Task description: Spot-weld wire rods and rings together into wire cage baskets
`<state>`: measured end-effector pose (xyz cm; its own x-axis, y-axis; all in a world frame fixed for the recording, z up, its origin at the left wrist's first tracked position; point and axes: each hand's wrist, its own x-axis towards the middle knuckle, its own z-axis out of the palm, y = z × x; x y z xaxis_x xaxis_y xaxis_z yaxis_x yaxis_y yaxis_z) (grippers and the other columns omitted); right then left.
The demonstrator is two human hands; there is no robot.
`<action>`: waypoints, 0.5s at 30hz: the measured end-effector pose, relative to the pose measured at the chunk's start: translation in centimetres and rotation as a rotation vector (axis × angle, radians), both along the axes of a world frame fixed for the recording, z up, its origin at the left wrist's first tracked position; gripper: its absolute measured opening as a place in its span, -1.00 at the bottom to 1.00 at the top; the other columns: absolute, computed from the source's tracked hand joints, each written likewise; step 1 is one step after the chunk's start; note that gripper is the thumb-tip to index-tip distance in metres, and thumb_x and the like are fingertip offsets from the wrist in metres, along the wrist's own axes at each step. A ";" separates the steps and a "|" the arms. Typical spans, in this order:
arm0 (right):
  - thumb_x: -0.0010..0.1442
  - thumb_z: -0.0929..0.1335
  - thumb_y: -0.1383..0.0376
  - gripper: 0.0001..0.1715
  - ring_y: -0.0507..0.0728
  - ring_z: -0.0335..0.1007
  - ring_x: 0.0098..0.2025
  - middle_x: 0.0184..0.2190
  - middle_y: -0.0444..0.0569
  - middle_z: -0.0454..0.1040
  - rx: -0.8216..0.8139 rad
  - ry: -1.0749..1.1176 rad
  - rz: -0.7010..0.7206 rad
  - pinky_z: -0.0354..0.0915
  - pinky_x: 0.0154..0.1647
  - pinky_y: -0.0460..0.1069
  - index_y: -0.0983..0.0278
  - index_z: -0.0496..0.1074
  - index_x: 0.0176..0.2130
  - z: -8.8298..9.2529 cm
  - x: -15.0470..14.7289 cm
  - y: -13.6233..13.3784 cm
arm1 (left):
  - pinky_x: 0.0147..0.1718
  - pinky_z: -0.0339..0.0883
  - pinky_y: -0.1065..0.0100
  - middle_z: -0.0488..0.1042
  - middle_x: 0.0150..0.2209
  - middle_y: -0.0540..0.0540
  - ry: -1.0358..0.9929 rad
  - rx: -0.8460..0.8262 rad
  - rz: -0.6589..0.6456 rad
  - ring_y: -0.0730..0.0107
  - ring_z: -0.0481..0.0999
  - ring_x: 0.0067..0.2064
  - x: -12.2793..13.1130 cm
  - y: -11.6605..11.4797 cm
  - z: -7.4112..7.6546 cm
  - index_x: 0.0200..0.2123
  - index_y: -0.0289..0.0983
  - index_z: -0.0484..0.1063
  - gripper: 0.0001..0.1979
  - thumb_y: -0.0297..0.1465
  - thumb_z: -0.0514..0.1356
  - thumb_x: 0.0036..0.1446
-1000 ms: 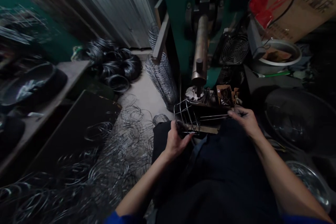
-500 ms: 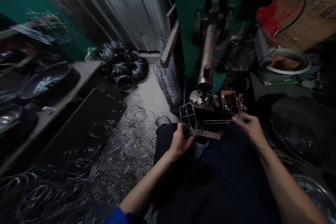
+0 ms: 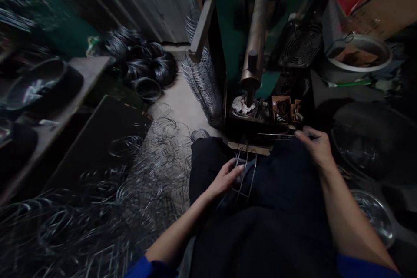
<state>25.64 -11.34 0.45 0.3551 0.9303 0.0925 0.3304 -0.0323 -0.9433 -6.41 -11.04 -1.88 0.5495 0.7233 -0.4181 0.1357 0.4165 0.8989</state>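
My left hand grips a small wire frame that lies flat across my dark-trousered lap. My right hand is closed on a few straight thin wire rods that point left toward the machine's base. Just beyond both hands stands a green welding machine with a brass-coloured electrode arm hanging over a round lower pad. The fingertips of both hands are partly hidden.
Loose wire rings cover the floor at left. Black wire coils lie further back, and a stack of wire rings leans by the machine. A small box of parts, a fan and dark bowls sit right.
The wire frame has come down from beside the machine's pad onto my lap, laid flat with my left hand. My right hand stays near the rods. The view has tilted downward.
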 end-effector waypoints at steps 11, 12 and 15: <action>0.13 0.46 -0.02 -0.37 0.01 -0.11 -0.50 -0.57 -0.21 -0.01 -0.085 0.064 -0.012 -0.11 -0.47 -0.03 0.24 0.09 -0.60 -3.1 0.3 -3.2 | 0.21 0.16 0.13 0.36 0.11 -0.24 0.218 0.333 -0.079 0.13 0.34 0.16 -3.7 -2.7 0.5 0.14 -0.25 0.35 -0.52 -0.09 0.09 0.29; 0.13 0.45 -0.02 -0.38 0.01 -0.10 -0.50 -0.57 -0.21 0.00 -0.092 0.060 -0.012 -0.10 -0.47 -0.03 0.24 0.11 -0.60 -3.1 0.3 -3.4 | 0.16 0.22 0.15 0.39 0.07 -0.22 0.202 0.285 -0.068 0.15 0.38 0.11 -3.7 -2.9 0.6 0.13 -0.25 0.36 -0.52 -0.08 0.10 0.29; 0.14 0.44 -0.02 -0.38 0.02 -0.09 -0.49 -0.56 -0.20 -0.01 -0.104 0.050 -0.005 -0.09 -0.46 -0.03 0.24 0.09 -0.60 -2.5 -0.1 -4.2 | -0.17 0.39 0.30 0.49 -0.20 -0.11 0.098 0.029 0.035 0.32 0.49 -0.21 -3.2 -3.5 0.5 0.09 -0.25 0.36 -0.52 -0.06 0.14 0.25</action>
